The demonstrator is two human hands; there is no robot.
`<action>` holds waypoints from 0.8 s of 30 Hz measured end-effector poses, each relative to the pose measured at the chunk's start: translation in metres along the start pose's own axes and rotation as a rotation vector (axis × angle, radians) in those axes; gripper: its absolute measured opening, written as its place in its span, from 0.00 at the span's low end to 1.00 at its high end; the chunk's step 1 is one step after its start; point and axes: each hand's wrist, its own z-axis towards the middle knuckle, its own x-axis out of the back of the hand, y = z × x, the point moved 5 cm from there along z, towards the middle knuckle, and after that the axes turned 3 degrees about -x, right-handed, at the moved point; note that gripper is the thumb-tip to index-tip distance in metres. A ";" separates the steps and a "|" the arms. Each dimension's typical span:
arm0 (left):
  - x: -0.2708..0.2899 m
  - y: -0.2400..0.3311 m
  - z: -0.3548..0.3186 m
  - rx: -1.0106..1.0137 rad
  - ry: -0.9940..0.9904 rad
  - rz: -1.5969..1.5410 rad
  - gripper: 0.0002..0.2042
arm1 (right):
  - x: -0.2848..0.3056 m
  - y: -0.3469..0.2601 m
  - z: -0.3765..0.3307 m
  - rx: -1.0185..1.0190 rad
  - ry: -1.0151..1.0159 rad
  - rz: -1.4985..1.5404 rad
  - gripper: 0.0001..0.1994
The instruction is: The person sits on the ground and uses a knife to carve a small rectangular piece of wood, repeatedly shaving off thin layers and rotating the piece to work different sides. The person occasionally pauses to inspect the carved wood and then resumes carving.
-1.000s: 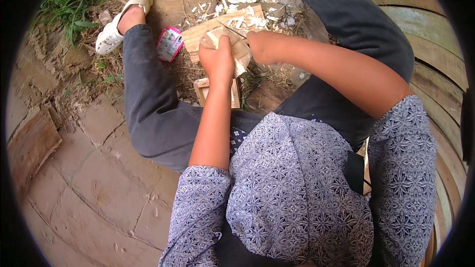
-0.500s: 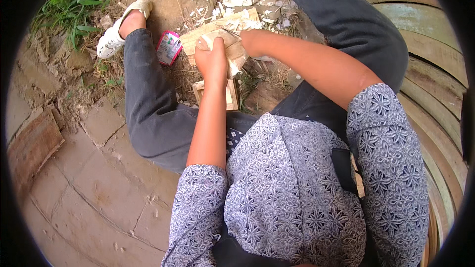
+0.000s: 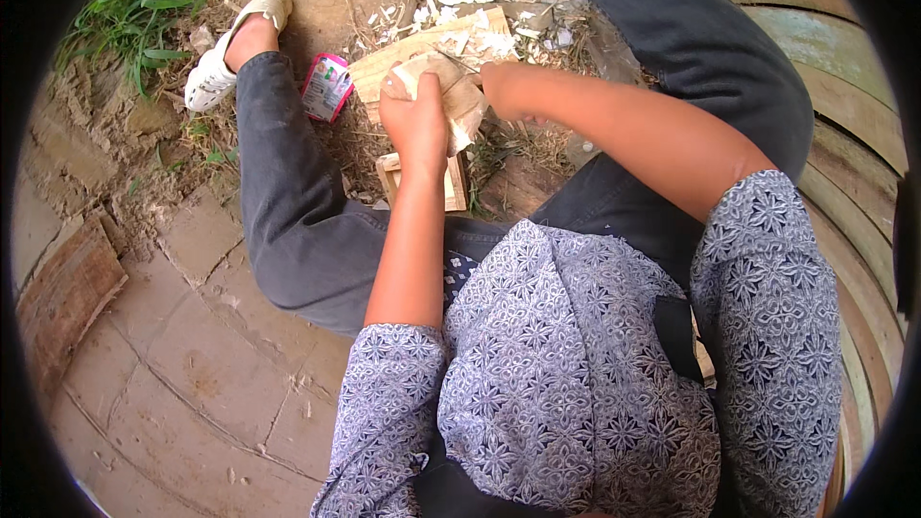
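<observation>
The wood piece [image 3: 451, 96] now sits slightly higher above the board [image 3: 432, 62], clenched in the left hand [image 3: 414, 120]; the right hand's [image 3: 499, 86] grip cannot be told, so carving continues.

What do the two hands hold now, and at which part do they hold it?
Both hold one pale wood piece. The left hand wraps its near left side; the right hand is at its right edge, where the exact grip cannot be told.
</observation>
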 end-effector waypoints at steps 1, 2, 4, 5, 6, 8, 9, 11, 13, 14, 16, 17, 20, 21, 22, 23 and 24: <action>0.000 0.001 -0.001 0.018 0.003 -0.015 0.16 | 0.001 0.006 0.002 -0.026 -0.055 0.057 0.09; 0.000 0.002 -0.002 0.036 0.005 -0.030 0.16 | 0.000 0.009 0.003 -0.040 -0.077 0.068 0.12; -0.002 0.010 -0.002 0.049 0.010 -0.004 0.17 | 0.009 0.002 -0.013 -0.061 -0.127 0.089 0.23; -0.001 0.010 -0.004 0.059 0.015 0.012 0.17 | 0.006 -0.001 -0.016 -0.042 -0.118 0.085 0.17; 0.000 0.008 -0.004 0.057 0.023 -0.005 0.17 | 0.006 -0.002 -0.018 -0.029 -0.103 0.079 0.12; 0.001 0.003 -0.003 0.053 0.040 -0.039 0.17 | 0.002 -0.004 -0.016 -0.023 -0.088 0.014 0.09; -0.001 0.005 -0.001 0.056 0.014 -0.043 0.18 | 0.001 -0.008 -0.010 -0.032 -0.081 -0.041 0.09; -0.004 0.007 0.001 0.063 -0.034 -0.050 0.18 | -0.002 -0.009 -0.005 -0.021 -0.043 -0.133 0.10; -0.001 0.007 0.001 0.047 -0.014 0.028 0.18 | -0.002 -0.012 -0.004 0.003 -0.017 -0.141 0.10; 0.000 0.007 0.001 0.039 -0.003 0.066 0.18 | 0.001 -0.012 -0.002 -0.005 -0.019 -0.108 0.11; 0.003 0.003 0.000 0.089 -0.028 0.002 0.18 | -0.003 0.009 0.006 -0.108 -0.119 0.100 0.15; 0.007 0.004 0.000 0.117 -0.048 -0.026 0.19 | -0.002 0.017 0.009 -0.082 -0.115 0.169 0.16; 0.038 0.005 0.004 0.200 -0.137 -0.261 0.24 | 0.013 0.034 0.004 -0.005 -0.067 0.380 0.21; 0.047 0.016 -0.002 0.238 -0.217 -0.396 0.27 | 0.021 0.038 -0.004 0.007 -0.039 0.461 0.22; 0.050 0.036 -0.011 0.273 -0.309 -0.534 0.29 | 0.031 0.044 -0.014 0.014 -0.005 0.541 0.24; 0.052 0.060 -0.020 0.228 -0.390 -0.586 0.34 | 0.039 0.048 -0.026 0.049 0.070 0.664 0.25; 0.057 0.081 -0.031 0.201 -0.440 -0.625 0.38 | 0.046 0.047 -0.042 0.092 0.145 0.776 0.26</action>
